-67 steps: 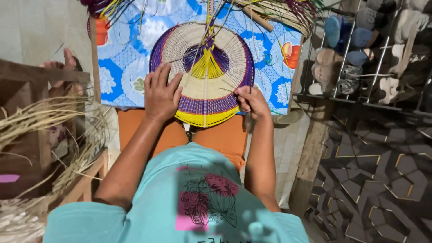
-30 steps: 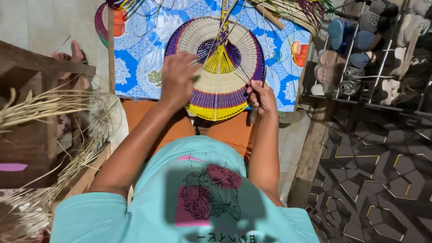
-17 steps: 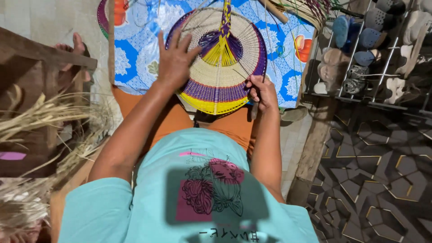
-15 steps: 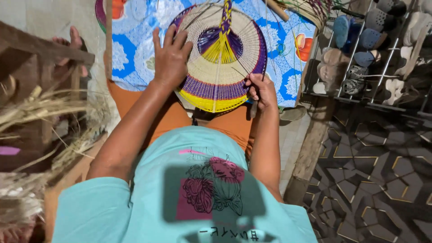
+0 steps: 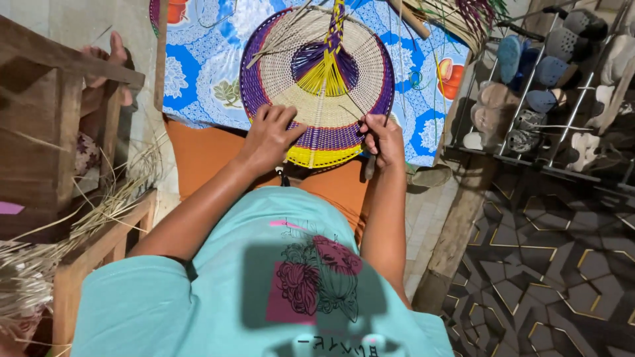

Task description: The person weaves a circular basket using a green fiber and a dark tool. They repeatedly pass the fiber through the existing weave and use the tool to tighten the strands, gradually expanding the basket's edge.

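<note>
Round woven fan [image 5: 317,79], lying on patterned blue cloth [image 5: 192,79], weaving largely done: left hand [image 5: 271,135] pressing open on its near rim, right hand [image 5: 382,139] pinching a loose strand [image 5: 350,109].

The woven fan [image 5: 317,86] lies before me on the patterned cloth [image 5: 198,73], my left hand [image 5: 270,135] on its near edge, my right hand [image 5: 382,139] at its right rim. Shoe rack [image 5: 549,86] stands right, straw bundle [image 5: 46,258] left.

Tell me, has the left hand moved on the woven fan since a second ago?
Yes. The left hand slid from the woven fan's upper cream area down to its yellow-purple bottom rim.
</note>
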